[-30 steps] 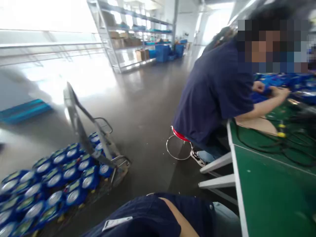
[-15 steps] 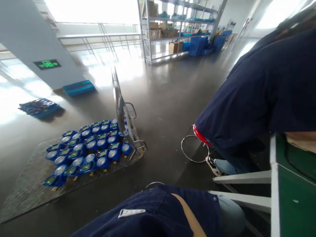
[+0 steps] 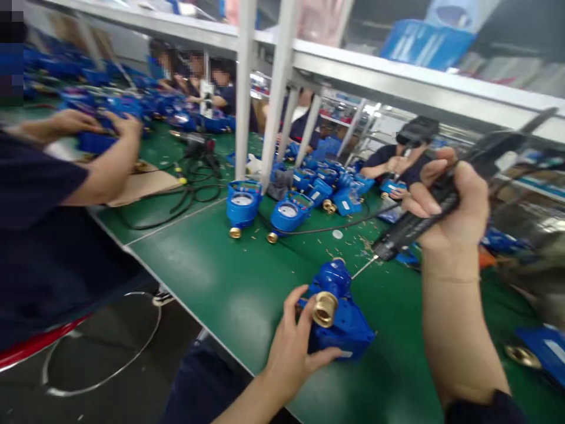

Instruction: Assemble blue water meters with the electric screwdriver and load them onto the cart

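Green workbench [image 3: 194, 259], blue unit [image 3: 346, 327], black driver [image 3: 392, 238]; both hands occupied.
Workbench: smooth top bearing the unit near its front edge; a sideways push would probably make the unit skid. Blue unit: brass fitting [image 3: 325, 310] towards the wearer, left hand [image 3: 289, 347] curled round its near side, thumb low, fingers by the fitting; a one-handed hold on a rounded body could let it roll. Black driver: gripped in the right hand [image 3: 459, 206], slanted down at the unit; a slanted approach risks slipping off and marking the casing. Cable [image 3: 344, 227]: loose across the bench behind the unit, could snag. Bit [image 3: 364, 267]: thin, tip at the unit's far side, contact cannot be told.
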`<act>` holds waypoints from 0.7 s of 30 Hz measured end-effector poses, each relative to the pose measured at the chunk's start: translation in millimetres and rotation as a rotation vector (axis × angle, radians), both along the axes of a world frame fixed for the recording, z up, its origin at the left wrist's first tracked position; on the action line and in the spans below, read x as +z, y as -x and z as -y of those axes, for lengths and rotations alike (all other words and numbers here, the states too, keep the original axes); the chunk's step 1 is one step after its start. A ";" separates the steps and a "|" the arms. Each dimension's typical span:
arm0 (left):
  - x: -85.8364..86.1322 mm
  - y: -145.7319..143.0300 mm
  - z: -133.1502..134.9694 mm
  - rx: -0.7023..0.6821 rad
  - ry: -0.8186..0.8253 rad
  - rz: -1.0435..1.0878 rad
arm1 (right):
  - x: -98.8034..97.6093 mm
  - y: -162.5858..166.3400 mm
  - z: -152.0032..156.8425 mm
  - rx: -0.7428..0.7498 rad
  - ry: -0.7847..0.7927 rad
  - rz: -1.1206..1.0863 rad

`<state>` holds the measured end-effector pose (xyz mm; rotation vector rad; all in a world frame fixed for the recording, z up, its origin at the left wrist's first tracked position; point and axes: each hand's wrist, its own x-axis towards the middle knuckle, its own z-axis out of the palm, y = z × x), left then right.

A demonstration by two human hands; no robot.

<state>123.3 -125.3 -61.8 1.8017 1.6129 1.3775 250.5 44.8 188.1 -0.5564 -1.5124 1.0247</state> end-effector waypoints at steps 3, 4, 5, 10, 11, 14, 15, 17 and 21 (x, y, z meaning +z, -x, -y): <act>0.0 -1.0 3.3 0.027 -0.037 -0.067 | -11.0 -19.5 2.0 0.217 0.156 -0.185; 0.8 -1.8 4.0 0.040 -0.045 -0.075 | -16.0 -21.5 3.2 0.245 0.160 -0.195; 1.7 -2.7 4.4 0.053 -0.054 -0.077 | -21.2 -22.9 4.9 0.246 0.151 -0.186; 4.5 -7.0 2.9 0.093 -0.100 -0.111 | -44.6 -29.7 15.1 0.145 0.144 -0.076; 4.7 -7.6 2.3 0.094 -0.113 -0.122 | -48.8 -31.1 15.5 0.138 0.146 -0.068; 4.2 -9.1 -0.3 0.097 -0.140 -0.160 | -60.8 -34.0 11.4 0.137 0.145 -0.076; 3.6 -9.2 -1.4 0.102 -0.149 -0.175 | -64.8 -34.6 9.1 0.143 0.149 -0.082; 1.4 -8.4 -3.6 0.111 -0.164 -0.206 | -72.9 -35.7 5.5 0.156 0.167 -0.091; -1.1 -6.7 -5.6 0.093 -0.171 -0.209 | -91.4 -37.8 9.3 0.139 0.236 -0.068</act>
